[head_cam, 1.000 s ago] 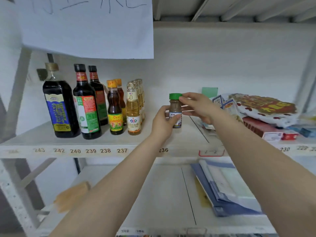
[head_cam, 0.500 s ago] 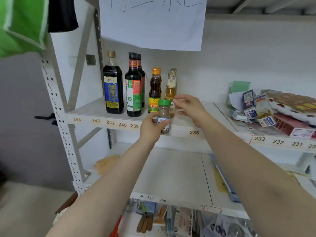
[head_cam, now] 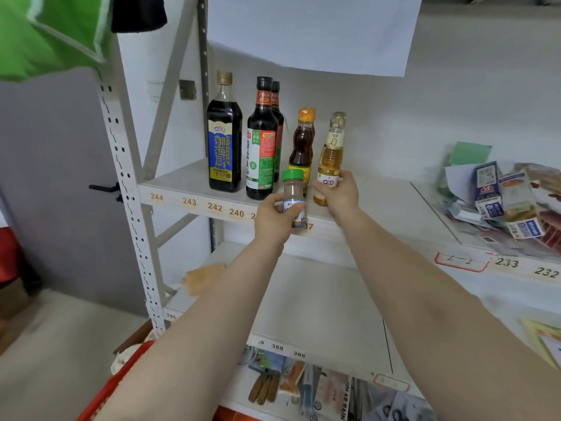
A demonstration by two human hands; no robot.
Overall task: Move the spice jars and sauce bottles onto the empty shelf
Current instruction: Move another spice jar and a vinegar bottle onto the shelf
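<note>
Fingers [head_cam: 299, 206] of the left hand [head_cam: 273, 218] are clamped around the lower body of the spice jar [head_cam: 293, 196], a small jar of brown powder with a green cap, held upright and lifted clear in front of the upper shelf [head_cam: 379, 208] edge. Right hand [head_cam: 338, 196] is wrapped on the base of the pale oil bottle [head_cam: 331, 156], fingers closed on its label from the right side; whether that bottle is raised off the board or standing on it cannot be determined. To the left on the same shelf stand the amber bottle [head_cam: 302, 144], two dark red-labelled bottles [head_cam: 262, 141] one behind the other, and the blue-labelled bottle [head_cam: 224, 138], all upright and close together. Below lies the lower shelf [head_cam: 318, 305], largely bare, which is judged to be the destination. Step in hand, as judged: pick-up of one jar and one bottle from the upper shelf. Next move calls for bringing both items down and forward past the shelf edge, kept vertical, then setting each flat on the lower board with clearance between them. Risk: the tall narrow bottle, gripped low, may tip or knock the amber bottle just beside it
</note>
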